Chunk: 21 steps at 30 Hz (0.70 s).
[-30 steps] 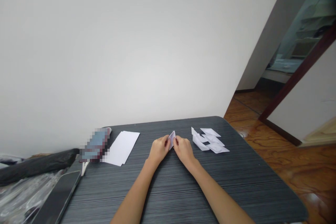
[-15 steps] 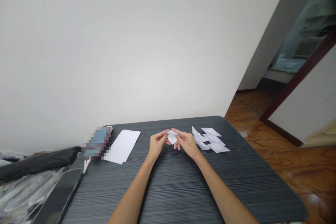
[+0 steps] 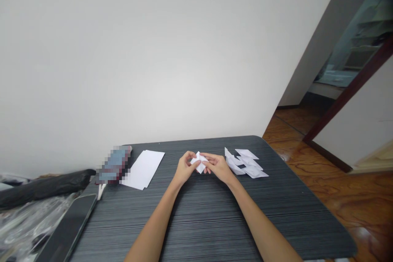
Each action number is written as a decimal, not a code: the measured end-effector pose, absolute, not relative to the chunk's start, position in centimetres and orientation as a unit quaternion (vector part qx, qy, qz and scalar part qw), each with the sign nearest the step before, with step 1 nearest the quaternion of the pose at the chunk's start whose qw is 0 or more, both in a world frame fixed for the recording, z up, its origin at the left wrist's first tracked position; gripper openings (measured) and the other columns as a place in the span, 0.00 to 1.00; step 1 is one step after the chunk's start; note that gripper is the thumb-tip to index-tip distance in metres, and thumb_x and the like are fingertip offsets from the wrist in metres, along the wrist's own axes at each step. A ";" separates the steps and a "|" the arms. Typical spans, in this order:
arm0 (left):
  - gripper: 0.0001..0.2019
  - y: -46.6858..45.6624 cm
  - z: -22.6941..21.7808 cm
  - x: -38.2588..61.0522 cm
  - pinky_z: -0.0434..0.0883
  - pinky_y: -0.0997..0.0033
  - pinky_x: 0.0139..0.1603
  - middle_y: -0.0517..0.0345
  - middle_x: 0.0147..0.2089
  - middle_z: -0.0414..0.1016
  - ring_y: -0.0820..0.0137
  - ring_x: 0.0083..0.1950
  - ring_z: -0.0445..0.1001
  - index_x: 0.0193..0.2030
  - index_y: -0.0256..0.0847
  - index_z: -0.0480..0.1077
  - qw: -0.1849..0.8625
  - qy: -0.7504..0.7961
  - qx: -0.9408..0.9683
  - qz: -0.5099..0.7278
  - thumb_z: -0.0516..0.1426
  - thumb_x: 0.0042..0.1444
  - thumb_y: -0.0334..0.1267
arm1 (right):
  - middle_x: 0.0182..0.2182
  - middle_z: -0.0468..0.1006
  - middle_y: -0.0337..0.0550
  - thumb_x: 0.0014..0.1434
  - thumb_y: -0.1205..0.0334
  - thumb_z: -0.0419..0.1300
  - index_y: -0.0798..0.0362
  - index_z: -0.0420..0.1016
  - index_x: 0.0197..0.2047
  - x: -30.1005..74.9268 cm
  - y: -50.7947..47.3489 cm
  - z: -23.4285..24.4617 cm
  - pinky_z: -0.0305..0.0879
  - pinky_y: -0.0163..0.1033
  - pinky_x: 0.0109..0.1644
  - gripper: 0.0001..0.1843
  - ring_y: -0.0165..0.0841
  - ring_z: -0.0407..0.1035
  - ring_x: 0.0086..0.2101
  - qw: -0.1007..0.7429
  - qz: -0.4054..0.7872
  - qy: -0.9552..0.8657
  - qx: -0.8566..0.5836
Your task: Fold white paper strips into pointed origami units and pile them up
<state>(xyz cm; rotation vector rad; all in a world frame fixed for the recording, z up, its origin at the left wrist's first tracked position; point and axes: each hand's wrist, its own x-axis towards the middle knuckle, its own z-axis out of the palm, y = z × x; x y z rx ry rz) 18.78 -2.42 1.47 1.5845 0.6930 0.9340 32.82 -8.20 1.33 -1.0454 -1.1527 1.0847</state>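
Both of my hands meet over the middle of the dark striped table (image 3: 215, 221), pinching a small folded piece of white paper (image 3: 199, 162) between them. My left hand (image 3: 185, 168) grips its left side with curled fingers. On the paper's right side, my right hand (image 3: 219, 166) holds it with fingers and thumb closed. Just right of my right hand lies a pile of several folded white paper pieces (image 3: 245, 163). A stack of flat white sheets (image 3: 143, 168) lies to the left of my left hand.
A blurred-out flat object (image 3: 113, 165) lies beside the white sheets. A dark phone (image 3: 69, 229) sits at the table's left edge, with a black bag (image 3: 43, 188) and clear plastic beyond. A wooden floor and a doorway are on the right.
The paper piece went from pressed upright between my hands to lifted and turned flatter. My fingers have shifted their grip on it; my hands stay at the same spot.
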 end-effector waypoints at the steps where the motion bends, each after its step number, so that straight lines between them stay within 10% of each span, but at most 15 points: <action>1: 0.15 -2.5 1.4 18.8 0.65 0.80 0.25 0.59 0.30 0.67 0.76 0.28 0.67 0.37 0.35 0.62 0.542 0.297 0.681 0.394 0.58 0.44 0.38 | 0.24 0.74 0.40 0.44 0.59 0.60 0.57 0.64 0.49 32.8 -8.1 1.2 0.55 0.30 0.18 0.28 0.25 0.64 0.18 0.585 0.460 -0.490 -0.454; 21: 0.20 -2.7 0.0 19.3 0.71 0.69 0.30 0.49 0.34 0.74 0.68 0.31 0.72 0.43 0.31 0.67 0.632 0.304 0.622 0.348 0.57 0.44 0.42 | 0.12 0.71 0.38 0.39 0.58 0.62 0.60 0.69 0.24 34.1 -8.1 1.2 0.53 0.30 0.18 0.13 0.25 0.62 0.14 0.569 0.442 -0.446 -0.530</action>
